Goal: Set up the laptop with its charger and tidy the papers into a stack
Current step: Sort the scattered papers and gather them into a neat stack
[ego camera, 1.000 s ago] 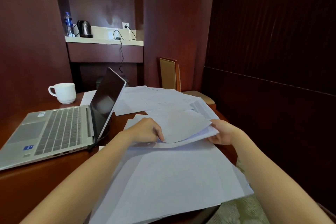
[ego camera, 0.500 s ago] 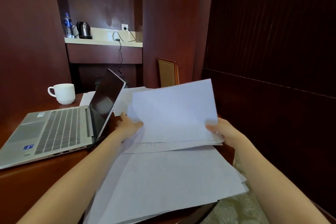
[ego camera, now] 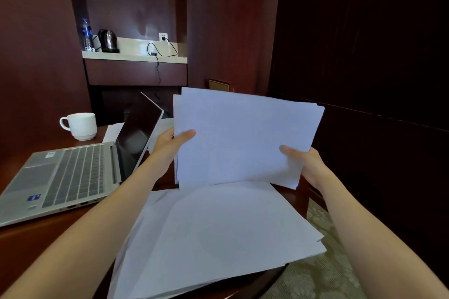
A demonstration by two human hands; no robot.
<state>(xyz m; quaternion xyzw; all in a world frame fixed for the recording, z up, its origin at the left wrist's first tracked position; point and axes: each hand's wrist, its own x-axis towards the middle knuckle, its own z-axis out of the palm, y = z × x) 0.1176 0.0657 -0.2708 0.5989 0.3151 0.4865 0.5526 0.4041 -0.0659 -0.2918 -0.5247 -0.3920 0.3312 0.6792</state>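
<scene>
Whereas a second ago the far sheets lay fanned flat on the desk (ego camera: 36,238), they now stand upright as one sheaf (ego camera: 243,138), its lower edge at or just above the papers (ego camera: 218,238) lying at the near edge. The left hand (ego camera: 170,145) pinches the sheaf's left side, thumb in front; the right hand (ego camera: 303,165) pinches the right side likewise. The gathering looks about half done: the sheaf's edges are uneven, so squaring them probably comes next. To the left the laptop (ego camera: 73,177) sits open. A cable (ego camera: 158,56) hangs from the shelf (ego camera: 136,57) towards it, its lower end hidden. What the cup (ego camera: 80,126), kettle (ego camera: 108,40) and bottle (ego camera: 86,34) hold cannot be seen.
</scene>
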